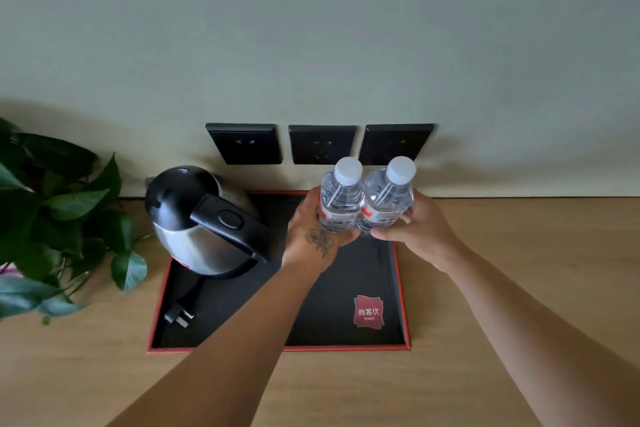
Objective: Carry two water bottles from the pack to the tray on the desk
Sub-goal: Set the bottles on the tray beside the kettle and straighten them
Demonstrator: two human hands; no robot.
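Note:
Two clear water bottles with white caps stand upright side by side over the far right part of a black tray with a red rim [401,291]. My left hand [313,236] grips the left bottle [341,196] around its lower half. My right hand [412,230] grips the right bottle [389,196] the same way. The bottles touch each other. Their bases are hidden behind my fingers, so I cannot tell whether they rest on the tray. The pack is out of view.
A steel and black kettle [204,218] stands on the tray's left side, its plug [178,317] lying in front. A leafy plant [52,218] is at the left. Three black wall sockets [320,144] sit behind the tray. The wooden desk [519,253] extends right.

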